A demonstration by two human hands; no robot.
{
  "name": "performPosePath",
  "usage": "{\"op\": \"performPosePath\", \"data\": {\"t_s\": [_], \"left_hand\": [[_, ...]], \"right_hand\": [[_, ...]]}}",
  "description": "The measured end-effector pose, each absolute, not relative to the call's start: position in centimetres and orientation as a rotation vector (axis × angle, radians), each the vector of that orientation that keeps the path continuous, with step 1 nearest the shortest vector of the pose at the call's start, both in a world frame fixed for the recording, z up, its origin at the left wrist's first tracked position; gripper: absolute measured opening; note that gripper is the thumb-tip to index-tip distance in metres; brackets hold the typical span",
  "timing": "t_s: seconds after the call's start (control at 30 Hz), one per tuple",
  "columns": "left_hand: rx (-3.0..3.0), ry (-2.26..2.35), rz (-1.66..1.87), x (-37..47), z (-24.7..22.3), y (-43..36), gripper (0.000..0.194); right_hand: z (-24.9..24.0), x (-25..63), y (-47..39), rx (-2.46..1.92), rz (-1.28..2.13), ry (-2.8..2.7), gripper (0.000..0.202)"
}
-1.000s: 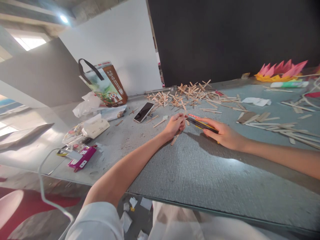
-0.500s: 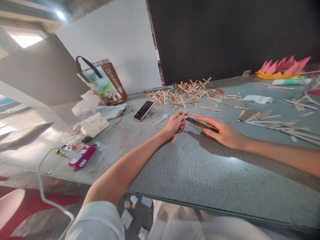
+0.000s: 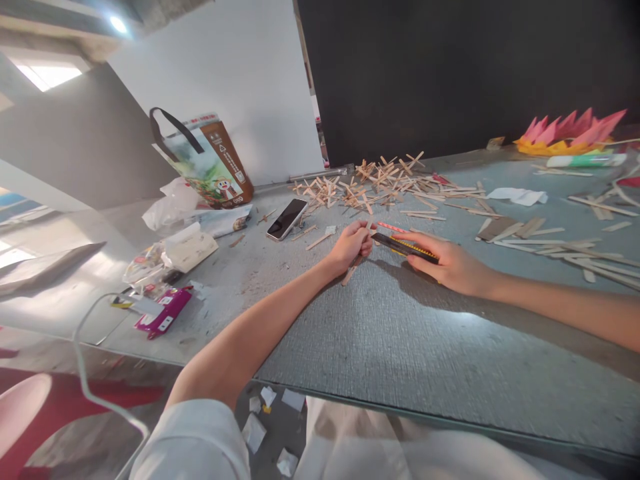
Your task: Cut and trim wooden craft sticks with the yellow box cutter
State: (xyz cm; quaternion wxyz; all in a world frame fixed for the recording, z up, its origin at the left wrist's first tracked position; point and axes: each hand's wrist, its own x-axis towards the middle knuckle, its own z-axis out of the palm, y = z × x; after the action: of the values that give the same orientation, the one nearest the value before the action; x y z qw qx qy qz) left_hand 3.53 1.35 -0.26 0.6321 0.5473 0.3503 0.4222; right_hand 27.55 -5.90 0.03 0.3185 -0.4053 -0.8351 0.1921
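Blk cutter [image 3: 406, 248], RH [image 3: 453, 267]; bag txt [image 3: 229, 157] blurry.

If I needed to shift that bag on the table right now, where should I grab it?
Probably by the black handle, from above: it arches over the top of the bag, with an open gap beneath for the hand's fingers to hook through.

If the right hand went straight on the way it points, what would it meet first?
Probably the left hand and the stick it holds: the cutter in the right hand points at them, its tip touching or close. Depth is unclear.
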Motion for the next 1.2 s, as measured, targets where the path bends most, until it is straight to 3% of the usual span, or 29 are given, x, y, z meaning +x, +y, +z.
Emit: {"op": "performPosePath", "data": {"t_s": [1.2], "left_hand": [[1.373,0.859,0.958,3.91,-0.17,0.67,0.014]], "right_hand": [[-0.19,27.63,-5.84,-1.076,0.469,-2.250,0.053]]}}
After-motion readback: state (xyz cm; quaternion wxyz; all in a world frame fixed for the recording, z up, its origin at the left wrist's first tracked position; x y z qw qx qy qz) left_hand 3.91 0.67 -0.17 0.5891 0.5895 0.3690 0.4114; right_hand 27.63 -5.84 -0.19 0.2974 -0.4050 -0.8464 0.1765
